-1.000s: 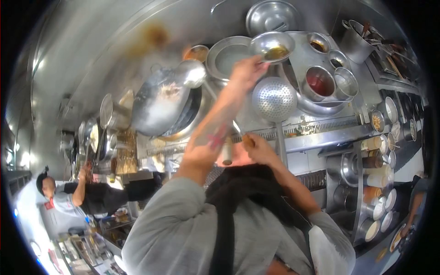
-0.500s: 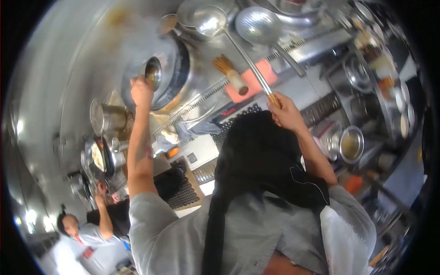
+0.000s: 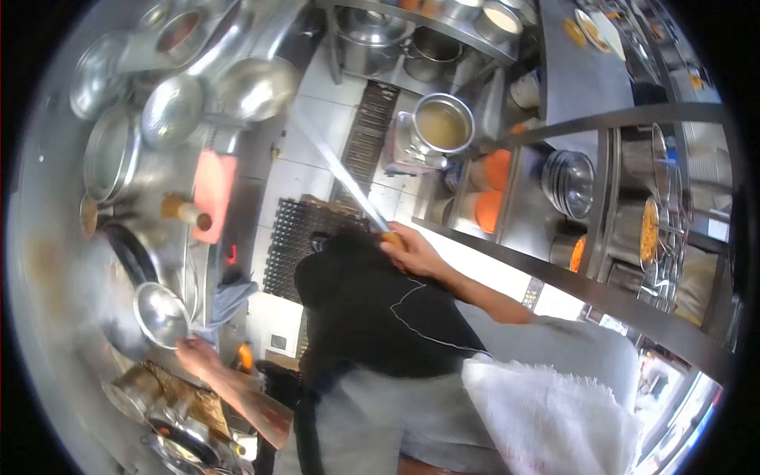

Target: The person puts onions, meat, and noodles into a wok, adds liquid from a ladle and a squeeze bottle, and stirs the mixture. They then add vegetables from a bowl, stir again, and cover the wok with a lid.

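Observation:
My left hand (image 3: 198, 356) grips the rim of a round steel bowl (image 3: 162, 315), whose shiny inside faces me. The bowl is beside a dark wok (image 3: 131, 252), which it partly covers. My right hand (image 3: 412, 249) is closed around the wooden grip of a long-handled ladle (image 3: 257, 89). The ladle's scoop is up and away from me, near a perforated strainer (image 3: 172, 111). Between the strainer and the wok lies a bamboo brush (image 3: 186, 212), next to a pink cloth or pad (image 3: 215, 198).
On the right, a steel shelf unit (image 3: 554, 285) holds stacked metal bowls (image 3: 568, 184) and orange containers (image 3: 497, 170). A pot of cloudy liquid (image 3: 443, 127) stands low by a floor drain (image 3: 368, 119). A black rubber mat (image 3: 289, 245) covers part of the floor.
My view and body have turned right toward the shelves. The steel bowl, earlier over the wok with brown contents, now shows a bare inside. Both hands keep their holds.

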Tool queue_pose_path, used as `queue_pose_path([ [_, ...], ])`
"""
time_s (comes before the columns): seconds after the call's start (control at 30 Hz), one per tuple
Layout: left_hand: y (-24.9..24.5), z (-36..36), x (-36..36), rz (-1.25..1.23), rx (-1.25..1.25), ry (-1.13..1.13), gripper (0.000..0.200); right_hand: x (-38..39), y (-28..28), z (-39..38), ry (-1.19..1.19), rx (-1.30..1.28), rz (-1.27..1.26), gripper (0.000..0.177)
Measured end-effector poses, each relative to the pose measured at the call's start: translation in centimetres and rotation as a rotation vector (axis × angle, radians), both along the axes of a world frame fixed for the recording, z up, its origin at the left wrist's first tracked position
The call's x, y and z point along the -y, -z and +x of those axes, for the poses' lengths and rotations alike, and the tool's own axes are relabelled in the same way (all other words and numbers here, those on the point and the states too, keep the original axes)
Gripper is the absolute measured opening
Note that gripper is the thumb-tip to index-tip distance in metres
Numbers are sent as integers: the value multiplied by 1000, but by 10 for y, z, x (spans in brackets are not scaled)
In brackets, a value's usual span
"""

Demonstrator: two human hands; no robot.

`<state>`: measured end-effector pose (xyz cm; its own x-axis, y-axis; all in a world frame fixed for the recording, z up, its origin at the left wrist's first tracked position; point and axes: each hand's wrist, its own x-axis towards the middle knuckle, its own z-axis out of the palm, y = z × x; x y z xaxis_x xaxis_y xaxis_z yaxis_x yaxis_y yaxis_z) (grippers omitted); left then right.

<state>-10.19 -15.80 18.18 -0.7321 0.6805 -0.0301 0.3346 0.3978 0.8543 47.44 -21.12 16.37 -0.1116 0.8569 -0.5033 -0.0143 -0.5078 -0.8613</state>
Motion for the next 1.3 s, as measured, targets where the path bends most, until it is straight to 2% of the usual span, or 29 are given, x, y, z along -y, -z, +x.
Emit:
queue_pose_path([
  [0.03,-35,94,-10,261,584,-320,17,20,2,17,164,137,-13,20],
  [0.07,-6,96,3,97,669,-278,15,36,-5,35,242,254,-61,23],
  [0.1,10,119,4,127,720,-213,13,42,-21,46,366,249,-220,26],
  [0.13,12,143,0,91,824,-162,11,45,-13,59,427,427,-222,27],
  [0.17,13,165,-8,60,931,-108,10,49,14,74,496,640,-38,26],
  [0.23,23,200,-32,42,923,37,9,41,70,123,520,856,-58,29],
  [0.3,16,227,-48,17,896,172,8,35,111,160,511,946,-155,29],
  [0.33,2,245,-60,15,942,254,7,32,111,167,535,942,-157,29],
  [0.4,-6,258,-76,18,988,351,8,21,106,178,356,955,-306,31],
  [0.47,-4,260,-92,-60,977,449,10,10,124,184,381,1024,-255,32],
  [0.53,-12,275,-97,-37,992,479,10,-2,148,195,397,1090,-215,34],
  [0.6,-22,286,-97,-15,1016,510,11,-18,162,212,404,640,-410,24],
  [0.63,-25,288,-97,-33,1010,522,10,-13,158,212,412,640,-414,24],
  [0.7,-23,285,-102,-51,1013,542,10,-1,146,217,976,-805,-363,15],
  [0.83,-17,269,-109,-121,991,554,9,30,116,176,1031,-789,-237,14],
  [0.9,-14,260,-113,-126,992,563,8,42,94,164,1047,-702,-230,2],
  [0.93,-10,252,-117,-133,1010,596,11,46,82,158,1052,-696,-223,2],
  [1.03,-1,242,-127,-145,1048,635,12,54,30,137,976,-600,-177,2],
  [1.1,8,232,-128,-137,1064,624,10,54,-23,111,935,-315,-191,9],
  [1.2,40,210,-124,-108,1021,730,7,58,-86,79,803,-223,-230,19],
  [1.23,20,217,-117,-143,1014,655,7,53,-111,63,768,-193,-232,17],
  [1.27,22,212,-113,-177,1012,602,6,50,-130,50,707,-179,-235,16],
  [1.3,48,196,-110,-127,1050,611,4,44,-145,36,674,-202,-250,34],
])
